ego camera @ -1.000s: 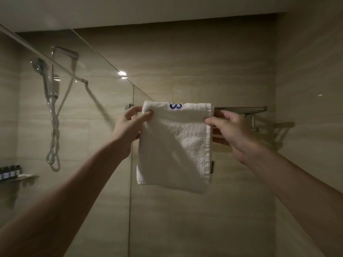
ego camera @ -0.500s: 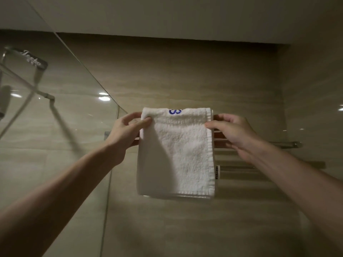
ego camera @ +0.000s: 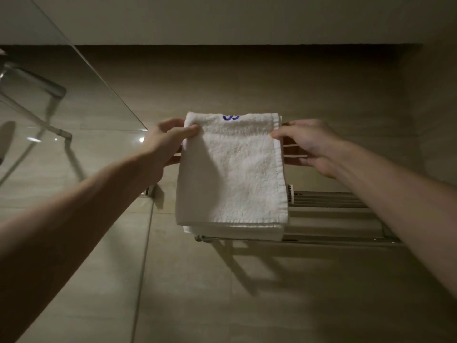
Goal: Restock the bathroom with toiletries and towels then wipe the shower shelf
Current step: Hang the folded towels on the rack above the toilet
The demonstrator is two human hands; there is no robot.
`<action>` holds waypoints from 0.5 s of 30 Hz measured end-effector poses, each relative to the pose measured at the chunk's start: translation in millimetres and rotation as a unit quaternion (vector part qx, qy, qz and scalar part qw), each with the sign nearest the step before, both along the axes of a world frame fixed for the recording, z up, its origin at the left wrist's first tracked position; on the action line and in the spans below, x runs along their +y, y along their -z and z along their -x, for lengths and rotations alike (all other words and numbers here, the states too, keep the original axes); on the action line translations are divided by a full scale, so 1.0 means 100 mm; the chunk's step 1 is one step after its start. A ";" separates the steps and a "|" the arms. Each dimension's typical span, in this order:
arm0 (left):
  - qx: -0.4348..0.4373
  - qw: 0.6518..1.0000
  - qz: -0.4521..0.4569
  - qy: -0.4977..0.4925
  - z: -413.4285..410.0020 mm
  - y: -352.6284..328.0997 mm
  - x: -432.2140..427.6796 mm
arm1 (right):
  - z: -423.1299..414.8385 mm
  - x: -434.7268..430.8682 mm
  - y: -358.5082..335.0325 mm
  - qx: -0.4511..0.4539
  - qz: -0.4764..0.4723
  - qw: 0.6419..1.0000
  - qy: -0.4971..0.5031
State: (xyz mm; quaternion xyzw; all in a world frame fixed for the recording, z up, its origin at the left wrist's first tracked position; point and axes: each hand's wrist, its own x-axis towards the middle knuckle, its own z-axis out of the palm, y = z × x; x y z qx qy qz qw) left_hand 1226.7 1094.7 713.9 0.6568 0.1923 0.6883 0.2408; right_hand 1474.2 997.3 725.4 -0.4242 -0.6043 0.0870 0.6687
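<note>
A small folded white towel [ego camera: 232, 174] with blue lettering near its top edge hangs in front of me at arm's length. My left hand [ego camera: 168, 142] pinches its upper left corner and my right hand [ego camera: 309, 144] pinches its upper right corner. The towel's lower edge reaches the front bar of a chrome wall-mounted towel rack [ego camera: 329, 219], which runs to the right behind and below the towel. I cannot tell whether the towel touches the rack.
A glass shower partition [ego camera: 74, 125] stands on the left, with a chrome shower fitting [ego camera: 37, 82] seen through it. Beige tiled wall [ego camera: 247, 78] fills the background, and a side wall closes in on the right.
The view has tilted further upward, so the rack now shows below the towel. Both hands keep hold of the towel's top corners, higher relative to the rack.
</note>
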 end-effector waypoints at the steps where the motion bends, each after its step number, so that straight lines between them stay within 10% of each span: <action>1: 0.000 1.000 -0.004 -0.001 -0.01 -0.05 0.08 | -0.01 0.09 -0.03 0.005 -0.002 1.000 -0.001; 15: 0.108 0.992 0.061 0.006 -0.20 -0.48 1.13 | -0.21 1.24 -0.42 0.052 0.113 0.992 0.029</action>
